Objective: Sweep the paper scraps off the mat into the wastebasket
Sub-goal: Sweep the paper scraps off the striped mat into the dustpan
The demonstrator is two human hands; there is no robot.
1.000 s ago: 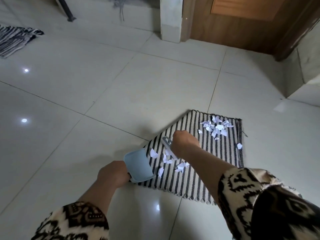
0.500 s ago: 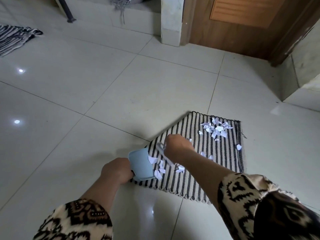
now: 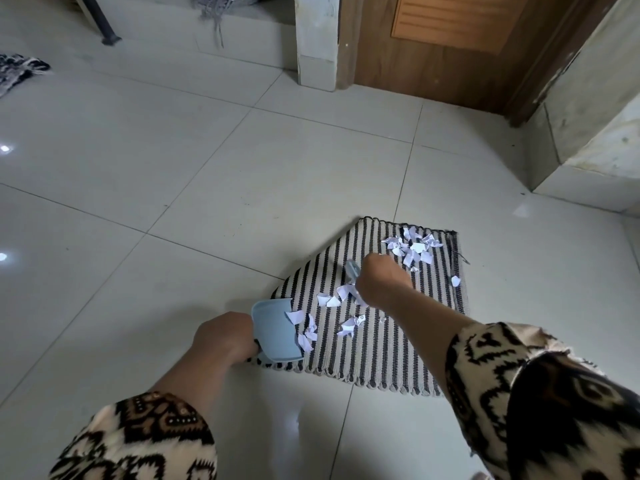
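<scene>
A black-and-white striped mat [image 3: 388, 344] lies on the tiled floor. My left hand [image 3: 225, 337] grips a light blue dustpan [image 3: 273, 329] set at the mat's left edge, with a few white paper scraps [image 3: 304, 332] at its mouth. My right hand [image 3: 381, 282] is closed on a small light blue brush [image 3: 352, 270] over the middle of the mat; its bristles are hidden behind the hand. Loose scraps [image 3: 337, 296] lie between brush and dustpan. A larger pile of scraps [image 3: 412, 247] sits at the mat's far right corner. No wastebasket is in view.
A wooden door [image 3: 450, 39] and a white pillar [image 3: 317, 39] stand at the back. A stone ledge [image 3: 595, 133] juts in on the right. Another striped cloth [image 3: 17, 72] lies at the far left. A dark pole foot [image 3: 107, 32] rests at the back left.
My right hand has drawn the brush back from the dustpan toward the mat's far side. Scraps now lie at the dustpan's mouth, and the dustpan has stayed at the mat's left edge.
</scene>
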